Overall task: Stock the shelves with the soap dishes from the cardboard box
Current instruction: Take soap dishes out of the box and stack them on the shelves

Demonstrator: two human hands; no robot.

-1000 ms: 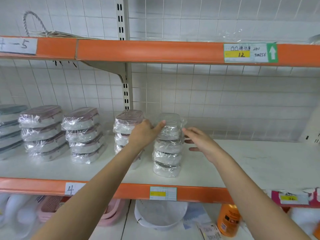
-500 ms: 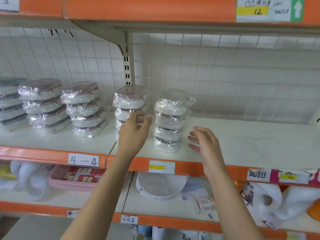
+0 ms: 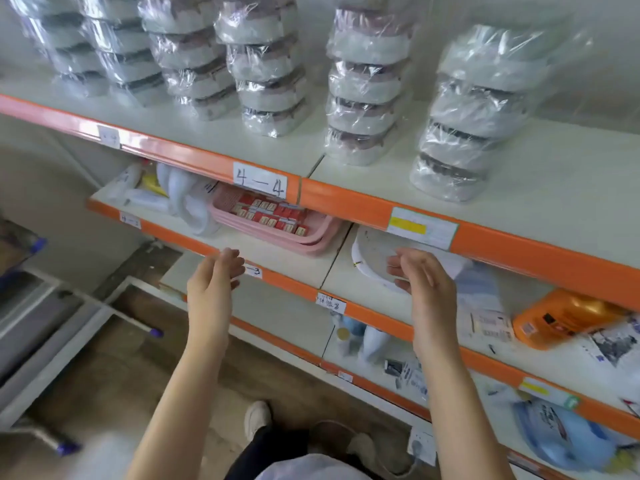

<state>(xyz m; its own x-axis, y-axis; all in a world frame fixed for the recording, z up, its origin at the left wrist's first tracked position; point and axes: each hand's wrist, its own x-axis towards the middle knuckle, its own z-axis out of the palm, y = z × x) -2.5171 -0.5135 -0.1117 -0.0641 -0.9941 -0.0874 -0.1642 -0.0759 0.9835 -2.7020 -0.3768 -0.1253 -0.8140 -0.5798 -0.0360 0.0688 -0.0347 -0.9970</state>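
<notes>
Head view, looking down along orange-edged shelving. Both hands hang in the air in front of the shelves, well below the soap-dish shelf, holding nothing.

Left hand (image 3: pixel 214 282): fingers (image 3: pixel 232 263) loosely curled, palm turned inward, touching no object. It sits in front of the lower shelf edge, near a small white label.

Right hand (image 3: pixel 425 285): fingers (image 3: pixel 398 262) loosely bent and slightly spread, also empty. It hovers before a white round dish (image 3: pixel 372 251) lying on the lower shelf; contact cannot be told, it looks apart.

Soap dishes: plastic-wrapped stacks stand upright in a row on the upper white shelf (image 3: pixel 554 202). Nearest right stack (image 3: pixel 474 112) stands alone, just beside a second stack (image 3: pixel 365 88); a third stack (image 3: pixel 272 71) and more stacks run off to the left. Each stack shows several wrapped dishes, white bases with darker or pinkish lids.

The shelf's orange front rail carries a handwritten tag reading "4—4" (image 3: pixel 260 180) and a yellow-and-white price label (image 3: pixel 422 227).

Lower shelf: pink tray (image 3: pixel 277 233) with small red-and-white packets, white curved items to its left, an orange bottle (image 3: pixel 561 317) lying on its side at right.

The cardboard box is not visible in this view. A foot in a light shoe (image 3: pixel 257 418) stands on the brown floor below.
</notes>
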